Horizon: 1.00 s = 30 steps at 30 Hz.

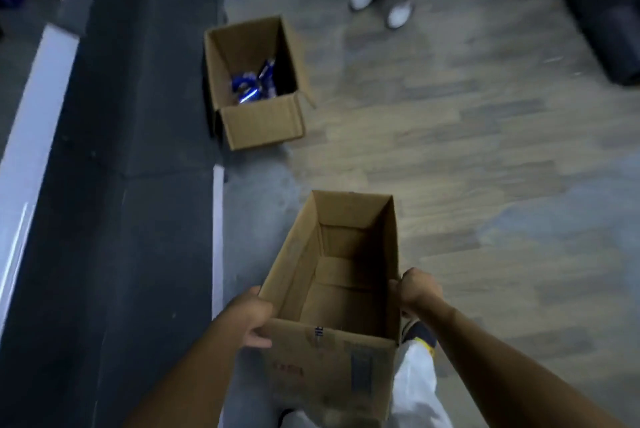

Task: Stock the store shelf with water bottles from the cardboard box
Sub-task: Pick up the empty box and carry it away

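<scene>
I hold an open cardboard box (346, 368) in front of me, and nothing shows inside it. My left hand (250, 318) grips its left rim near the front corner. My right hand (417, 291) grips the right rim. Farther ahead on the floor stands a second open cardboard box (263, 124) with blue-labelled water bottles (254, 83) lying at its bottom. The dark store shelf (114, 150) runs along the left side of the view.
Another person's legs and white shoes (381, 2) stand at the far end of the wood-look floor (485, 150). A dark bulky object (602, 12) fills the top right corner. Pale shelf edges (31, 137) run down the left.
</scene>
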{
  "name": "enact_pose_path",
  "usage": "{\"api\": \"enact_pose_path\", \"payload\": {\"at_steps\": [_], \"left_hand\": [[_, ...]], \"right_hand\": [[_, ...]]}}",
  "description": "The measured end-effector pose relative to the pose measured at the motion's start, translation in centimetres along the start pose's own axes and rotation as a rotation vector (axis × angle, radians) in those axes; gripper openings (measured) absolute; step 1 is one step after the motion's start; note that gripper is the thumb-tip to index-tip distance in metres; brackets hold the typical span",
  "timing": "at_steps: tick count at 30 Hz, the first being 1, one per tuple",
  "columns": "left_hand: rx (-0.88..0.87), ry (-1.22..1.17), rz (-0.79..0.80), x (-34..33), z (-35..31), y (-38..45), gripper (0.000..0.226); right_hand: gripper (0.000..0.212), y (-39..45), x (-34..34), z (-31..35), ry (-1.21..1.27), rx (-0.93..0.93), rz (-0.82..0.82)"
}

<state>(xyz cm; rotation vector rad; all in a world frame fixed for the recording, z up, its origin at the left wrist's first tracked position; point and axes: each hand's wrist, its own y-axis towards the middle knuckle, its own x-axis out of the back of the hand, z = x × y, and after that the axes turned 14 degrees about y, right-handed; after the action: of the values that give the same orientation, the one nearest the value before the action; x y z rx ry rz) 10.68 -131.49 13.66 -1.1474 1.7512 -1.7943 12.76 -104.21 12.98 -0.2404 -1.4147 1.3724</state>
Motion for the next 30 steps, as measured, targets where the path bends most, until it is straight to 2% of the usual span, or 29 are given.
{"api": "enact_pose_path", "payload": {"at_steps": [5, 10, 15, 18, 23, 30], "left_hand": [[-0.068, 0.263, -0.094, -3.5, -16.2, -9.5, 0.030], [-0.162, 0.424, -0.097, -9.2, -30.9, -17.9, 0.036], [-0.285, 0.602, -0.151, -14.5, -43.3, -24.3, 0.032], [-0.378, 0.727, -0.161, -17.7, -50.0, -26.8, 0.024], [-0.434, 0.867, -0.108, -22.9, -61.7, -28.7, 0.019], [-0.523, 1.107, -0.092, -32.0, -79.6, -29.4, 0.024]], "right_hand": [[0.034, -2.9, 16.1, -3.1, 0.336, -0.050, -0.027], [0.031, -4.4, 31.0, -6.8, 0.414, -0.089, -0.085], [0.027, -4.4, 42.6, -11.0, 0.665, -0.122, -0.223], [0.030, -4.0, 48.5, -13.2, 0.650, -0.175, -0.287], [0.029, -2.3, 58.1, -16.4, 0.711, -0.236, -0.349], [0.028, 2.5, 71.3, -21.4, 0.881, -0.344, -0.435]]}}
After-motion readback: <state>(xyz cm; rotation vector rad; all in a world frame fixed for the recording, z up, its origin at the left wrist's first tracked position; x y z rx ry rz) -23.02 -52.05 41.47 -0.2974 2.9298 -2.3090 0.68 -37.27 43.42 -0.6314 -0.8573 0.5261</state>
